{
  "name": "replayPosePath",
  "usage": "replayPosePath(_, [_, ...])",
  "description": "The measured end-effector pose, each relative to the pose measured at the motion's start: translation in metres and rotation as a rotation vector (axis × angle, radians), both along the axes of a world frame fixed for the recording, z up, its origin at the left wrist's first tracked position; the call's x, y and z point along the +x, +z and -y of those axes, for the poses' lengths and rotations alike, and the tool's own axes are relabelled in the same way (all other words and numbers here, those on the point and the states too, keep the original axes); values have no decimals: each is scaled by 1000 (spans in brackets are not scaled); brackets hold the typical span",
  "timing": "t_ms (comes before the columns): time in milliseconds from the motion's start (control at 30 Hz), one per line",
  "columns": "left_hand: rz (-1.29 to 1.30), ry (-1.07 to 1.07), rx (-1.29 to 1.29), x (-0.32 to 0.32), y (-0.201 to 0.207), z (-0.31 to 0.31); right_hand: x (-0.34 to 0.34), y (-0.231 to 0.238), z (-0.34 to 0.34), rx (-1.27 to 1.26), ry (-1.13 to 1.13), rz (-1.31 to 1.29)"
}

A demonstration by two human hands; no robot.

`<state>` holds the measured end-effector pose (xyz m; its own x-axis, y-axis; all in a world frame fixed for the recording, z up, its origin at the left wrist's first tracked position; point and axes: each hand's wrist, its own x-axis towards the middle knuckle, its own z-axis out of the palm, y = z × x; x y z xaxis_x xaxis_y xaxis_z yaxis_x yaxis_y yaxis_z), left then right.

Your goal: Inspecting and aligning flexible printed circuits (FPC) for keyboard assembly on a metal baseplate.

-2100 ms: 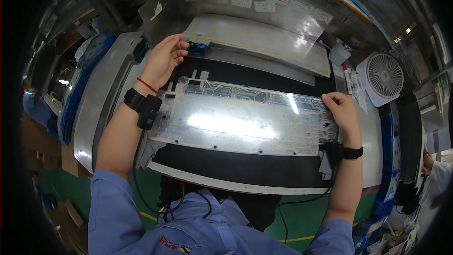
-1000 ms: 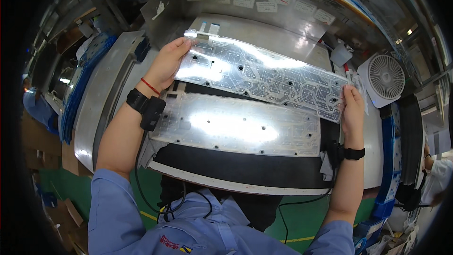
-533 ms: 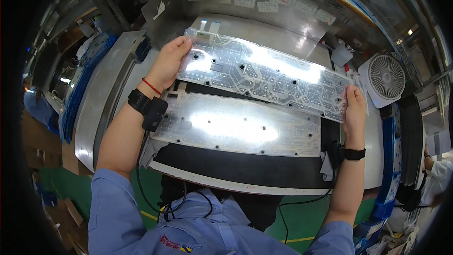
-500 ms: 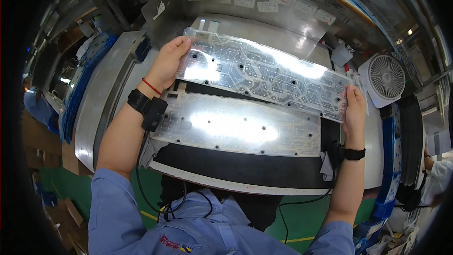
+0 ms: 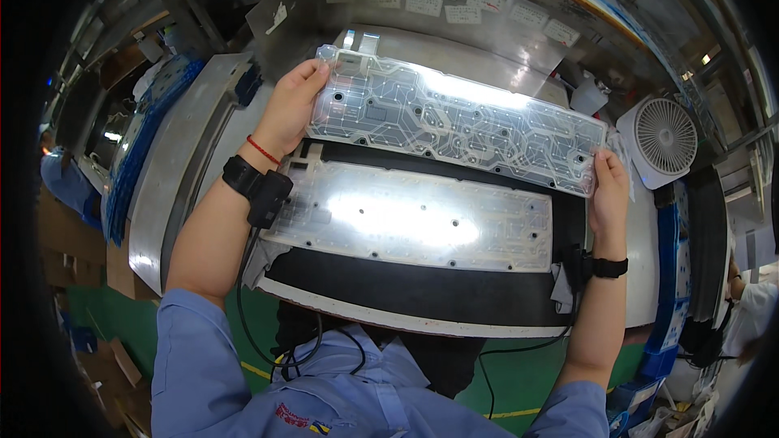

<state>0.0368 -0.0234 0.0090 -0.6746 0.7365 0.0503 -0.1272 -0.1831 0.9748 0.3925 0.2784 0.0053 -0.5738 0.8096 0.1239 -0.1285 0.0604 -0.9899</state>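
A clear keyboard membrane sheet [image 5: 454, 118], printed with pale circuit lines and dotted with round holes, is held up by both ends. My left hand [image 5: 294, 101] pinches its left end, below two short ribbon tails at the top. At the right end, my right hand [image 5: 608, 195] grips the edge between thumb and fingers. Beneath it, nearer to me, a stack of similar membrane sheets [image 5: 406, 215] lies on a black mat [image 5: 365, 264]. Bright glare hides part of the stack's pattern.
A white round fan [image 5: 664, 136] stands at the right, near a whitish container [image 5: 590, 96]. Blue trays [image 5: 672, 276] line the right side. Paper labels cover the metal back panel [image 5: 389, 20]. Cables hang from my wrist bands past the table's front edge [image 5: 422, 322].
The held sheet has tilted slightly, its right end a little higher, so its glare has shrunk and more circuit lines show. Both hands keep hold of it.
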Motion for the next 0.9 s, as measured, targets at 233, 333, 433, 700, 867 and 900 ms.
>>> replayPosePath(233, [-14,1,4,1,-1,0,2,-1,-3,13,-5,11])
replayPosePath(333, [-14,-4,21,1,-2,-1,0,0,-1,11,-23,0])
replayPosePath(433, [-23,-10,-17,-1,-2,1,3,-1,-4,19,-28,18])
replayPosePath(700, [288,-233,225,-1,2,7,3,4,0,-61,5,-67])
replayPosePath(867, [349,-304,234,13,11,6,6,2,-5,-79,24,-62])
replayPosePath(900, [353,-323,242,15,12,6,8,1,-7,-80,30,-58])
